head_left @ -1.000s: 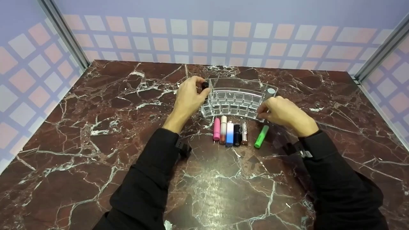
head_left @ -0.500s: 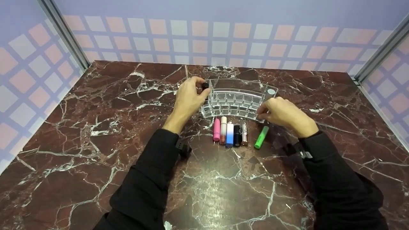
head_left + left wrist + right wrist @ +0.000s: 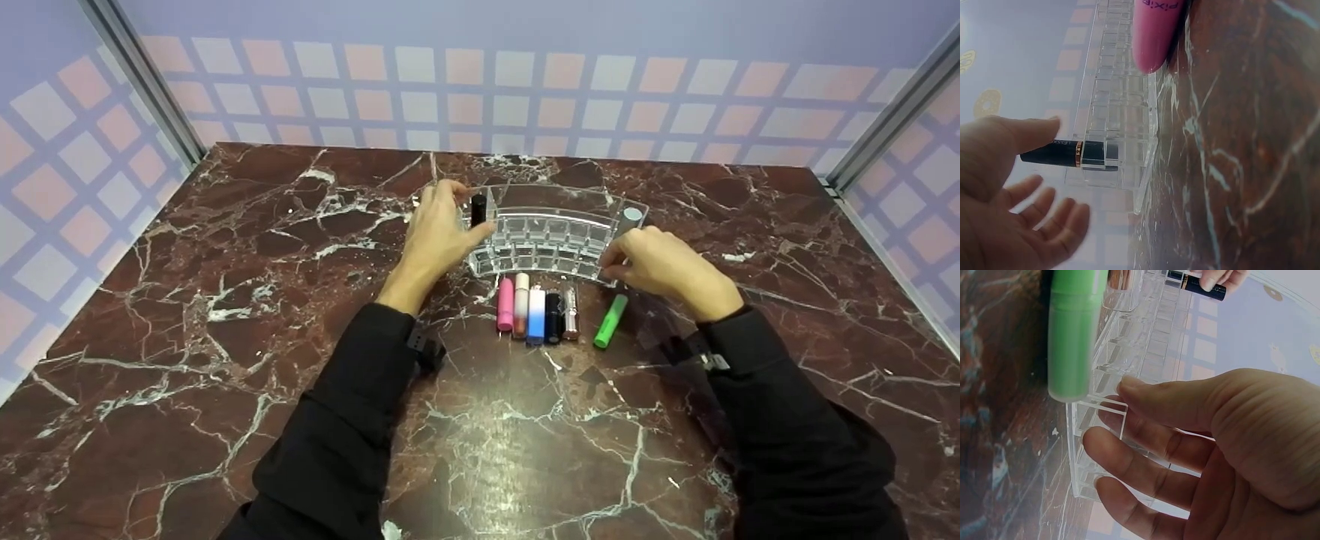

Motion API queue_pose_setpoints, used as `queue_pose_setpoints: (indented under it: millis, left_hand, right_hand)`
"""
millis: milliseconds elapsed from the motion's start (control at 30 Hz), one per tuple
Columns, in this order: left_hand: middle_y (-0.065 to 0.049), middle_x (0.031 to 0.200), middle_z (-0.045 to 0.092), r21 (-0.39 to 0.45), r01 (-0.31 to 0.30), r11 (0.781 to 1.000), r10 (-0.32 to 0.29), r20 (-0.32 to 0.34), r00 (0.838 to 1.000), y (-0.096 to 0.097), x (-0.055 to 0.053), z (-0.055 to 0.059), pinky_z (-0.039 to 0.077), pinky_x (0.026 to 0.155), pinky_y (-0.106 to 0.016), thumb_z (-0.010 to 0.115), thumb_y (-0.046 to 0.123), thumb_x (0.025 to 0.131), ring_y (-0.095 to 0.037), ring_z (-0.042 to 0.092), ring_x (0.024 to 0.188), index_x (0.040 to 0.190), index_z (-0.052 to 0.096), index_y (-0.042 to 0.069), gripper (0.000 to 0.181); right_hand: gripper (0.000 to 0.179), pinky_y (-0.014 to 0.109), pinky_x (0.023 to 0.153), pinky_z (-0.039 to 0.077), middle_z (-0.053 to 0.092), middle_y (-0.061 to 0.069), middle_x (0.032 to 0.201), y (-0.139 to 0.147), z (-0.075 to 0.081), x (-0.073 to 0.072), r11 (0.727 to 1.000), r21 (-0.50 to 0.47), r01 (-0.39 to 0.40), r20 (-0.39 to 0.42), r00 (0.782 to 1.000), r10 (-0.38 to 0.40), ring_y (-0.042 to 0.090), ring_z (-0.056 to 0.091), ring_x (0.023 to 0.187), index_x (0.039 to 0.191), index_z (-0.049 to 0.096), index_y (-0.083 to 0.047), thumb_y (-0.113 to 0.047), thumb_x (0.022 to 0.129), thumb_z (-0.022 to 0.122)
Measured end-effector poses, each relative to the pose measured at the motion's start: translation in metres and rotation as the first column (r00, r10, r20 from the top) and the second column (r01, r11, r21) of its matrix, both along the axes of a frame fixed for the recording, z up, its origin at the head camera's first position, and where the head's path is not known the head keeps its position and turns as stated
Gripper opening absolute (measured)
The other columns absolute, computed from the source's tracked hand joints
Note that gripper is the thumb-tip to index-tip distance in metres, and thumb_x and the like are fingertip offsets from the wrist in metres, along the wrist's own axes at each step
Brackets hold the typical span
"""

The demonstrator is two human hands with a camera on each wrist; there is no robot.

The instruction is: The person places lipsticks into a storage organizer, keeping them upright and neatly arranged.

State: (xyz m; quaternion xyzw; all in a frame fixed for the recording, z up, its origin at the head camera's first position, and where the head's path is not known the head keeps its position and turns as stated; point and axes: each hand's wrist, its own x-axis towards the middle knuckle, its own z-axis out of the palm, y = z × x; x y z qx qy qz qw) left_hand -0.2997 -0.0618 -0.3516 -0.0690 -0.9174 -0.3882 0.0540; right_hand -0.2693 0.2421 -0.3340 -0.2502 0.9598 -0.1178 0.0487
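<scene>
A clear, tiered lipstick organizer [image 3: 551, 225] stands toward the back of the table. In its left end a black lipstick tube [image 3: 478, 210] with a gold band stands upright. My left hand [image 3: 439, 240] is beside that tube, thumb and fingers spread apart around it; the left wrist view shows a gap below the tube. At the organizer's front right corner, my right hand [image 3: 660, 262] pinches the clear wall between thumb and index finger, the other fingers loosely bent. A tube with a grey top [image 3: 632, 216] stands at the organizer's right end.
In front of the organizer lie a pink tube [image 3: 505, 304], a cream-capped lip gloss [image 3: 521, 304], a blue-and-white tube [image 3: 535, 319], a black tube [image 3: 553, 319] and a clear-capped tube [image 3: 571, 311]. A green tube [image 3: 611, 322] lies apart, to their right.
My left thumb and fingers have spread from the black lipstick tube, letting it go; more of it shows. My right hand stays at the organizer's corner.
</scene>
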Motion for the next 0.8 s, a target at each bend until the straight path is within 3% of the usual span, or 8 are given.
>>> queue_pose_setpoints:
  millis: [167, 300, 500, 667, 733, 800]
  left_hand:
    - [-0.023, 0.153, 0.035, 0.0, 0.007, 1.0, -0.007, 0.11, 0.994, -0.002, 0.002, -0.0014, 0.045, 0.108, -0.049, 0.084, 0.037, 0.087, -0.034, 0.05, 0.127, 0.156, 0.024, 0.007, 0.096]
    - [-0.028, 0.162, 0.022, -0.002, 0.004, 1.0, -0.003, 0.169, 0.986, -0.0028, 0.0051, -0.0006, 0.041, 0.112, -0.053, 0.085, 0.035, 0.087, -0.038, 0.045, 0.137, 0.158, 0.017, 0.006, 0.103]
    - [-0.025, 0.148, 0.04, -0.111, 0.01, 0.994, 0.019, 0.261, 0.965, -0.0025, 0.0071, 0.0016, 0.051, 0.099, -0.045, 0.08, 0.04, 0.091, -0.033, 0.056, 0.115, 0.151, 0.026, -0.001, 0.09]
    - [-0.026, 0.151, 0.041, -0.17, 0.037, 0.985, 0.019, 0.314, 0.949, -0.0028, 0.0077, 0.0033, 0.045, 0.109, -0.048, 0.073, 0.043, 0.096, -0.037, 0.054, 0.126, 0.153, 0.027, -0.004, 0.087]
    - [-0.024, 0.143, 0.05, -0.193, 0.051, 0.98, 0.015, 0.327, 0.945, -0.0027, 0.0077, 0.0037, 0.05, 0.101, -0.045, 0.071, 0.043, 0.097, -0.033, 0.059, 0.116, 0.15, 0.034, -0.004, 0.079]
    - [-0.018, 0.126, 0.06, -0.219, 0.065, 0.974, 0.014, 0.339, 0.941, -0.0023, 0.0072, 0.0037, 0.055, 0.085, -0.036, 0.069, 0.043, 0.099, -0.025, 0.063, 0.096, 0.14, 0.046, -0.001, 0.064]
  right_hand:
    - [0.014, 0.057, 0.089, 0.053, 0.075, 0.017, 0.108, -0.0008, 0.0009, 0.0006, 1.0, 0.001, 0.01, 0.01, 1.0, -0.01, 0.037, 0.071, 0.094, 0.108, 0.079, -0.004, -0.008, 0.096, 0.072]
    - [0.013, 0.056, 0.089, 0.053, 0.075, 0.016, 0.108, -0.0018, 0.0014, 0.0004, 1.0, 0.001, 0.012, 0.018, 1.0, -0.012, 0.037, 0.071, 0.094, 0.107, 0.079, -0.004, -0.009, 0.096, 0.073]
    - [0.014, 0.057, 0.09, 0.052, 0.075, 0.017, 0.108, -0.0018, 0.0012, -0.0002, 1.0, 0.002, 0.016, 0.025, 1.0, -0.016, 0.037, 0.071, 0.094, 0.108, 0.079, -0.004, -0.009, 0.097, 0.072]
    - [0.013, 0.056, 0.089, 0.053, 0.075, 0.017, 0.107, -0.0008, 0.0006, 0.0001, 1.0, -0.003, 0.014, 0.016, 1.0, -0.014, 0.037, 0.071, 0.094, 0.107, 0.079, -0.004, -0.008, 0.096, 0.072]
    - [0.013, 0.056, 0.089, 0.053, 0.075, 0.017, 0.107, -0.0003, 0.0002, 0.0002, 1.0, -0.003, 0.014, 0.011, 1.0, -0.014, 0.037, 0.071, 0.094, 0.107, 0.079, -0.004, -0.008, 0.096, 0.073]
    - [0.012, 0.056, 0.089, 0.053, 0.075, 0.017, 0.106, 0.0002, -0.0003, 0.0003, 1.0, -0.003, 0.013, 0.008, 1.0, -0.013, 0.037, 0.071, 0.094, 0.106, 0.079, -0.004, -0.008, 0.096, 0.073]
